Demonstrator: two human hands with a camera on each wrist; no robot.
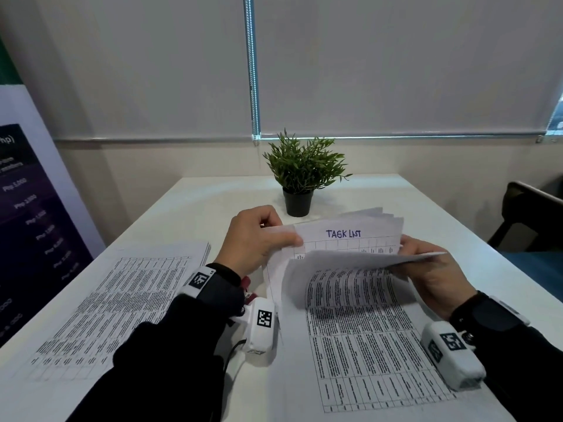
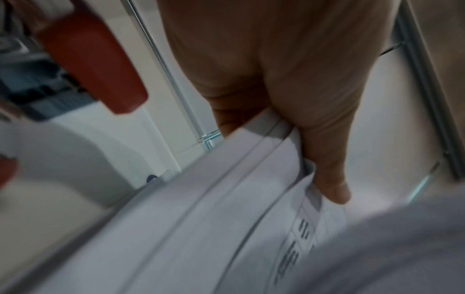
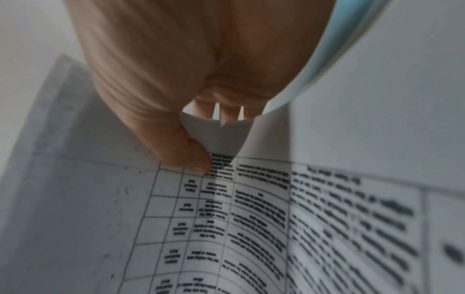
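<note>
The person is lifting the far end of a sheaf of printed pages [image 1: 362, 336] on the right part of the white bench [image 1: 441, 214]. The near end is lying flat on the bench. The long axis of the sheaf is running from the person toward the potted plant [image 1: 301, 175], and the raised end is pointing up and away.

The head view is showing both hands together. The left hand [image 1: 256, 236] is pinching the upper left corner of the page headed "TASK LIST" [image 1: 347, 234], with the thumb in front and the fingers behind. The right hand [image 1: 432, 275] is grasping the right edge of the top page [image 1: 344, 263], which is curling back toward the person. The heading is standing upright toward the person, while the lines of small print are running along the long axis.

Only the left wrist view is showing the edges of several sheets layered under the thumb [image 2: 329, 179]. Only the right wrist view is showing the right thumb tip [image 3: 191, 159] pressing on the table grid, and the fingers [image 3: 226, 111] behind a bent paper corner.

Only the head view is showing a 2nd pile of printed pages [image 1: 122, 300], which is lying flat at the left, apart from both hands. The plant is standing just behind the sheaf. A printed banner [image 1: 30, 208] is standing at the far left, and a dark chair [image 1: 530, 214] at the right.
</note>
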